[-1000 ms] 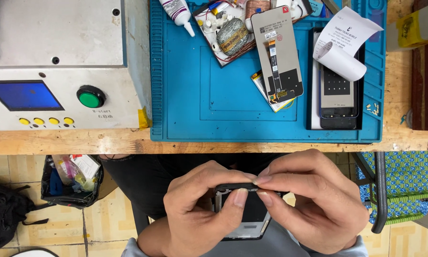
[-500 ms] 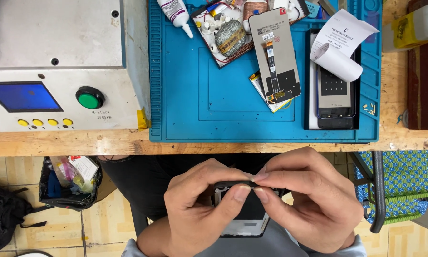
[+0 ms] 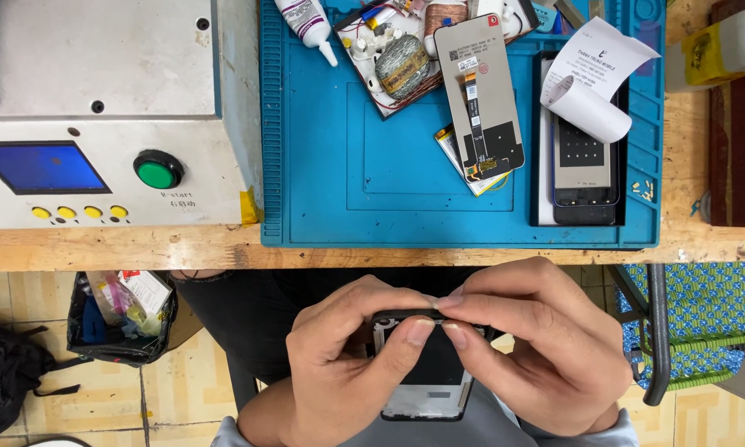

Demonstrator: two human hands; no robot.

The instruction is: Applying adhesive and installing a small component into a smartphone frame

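Over my lap, below the bench edge, both hands grip a dark phone frame (image 3: 426, 389) with its open back facing up. My left hand (image 3: 347, 364) wraps its left side, thumb pressed on the top edge. My right hand (image 3: 542, 348) holds the right side, with its fingertips pinched at the same top edge. Up on the blue work mat (image 3: 331, 165) lie a phone display panel with a flex cable (image 3: 480, 95) and a black phone (image 3: 585, 157) partly covered by a curled paper receipt (image 3: 596, 79).
A grey machine (image 3: 99, 108) with a blue screen, a green button and yellow buttons stands at the left. A glue bottle (image 3: 306, 21) and a tray of small parts (image 3: 397, 54) sit at the mat's far edge. A bin of rubbish (image 3: 120, 319) and a blue-green chair (image 3: 704, 323) stand on the floor.
My fingertips have shifted slightly along the phone frame's top edge. The view has nudged a little; nothing on the bench has moved.
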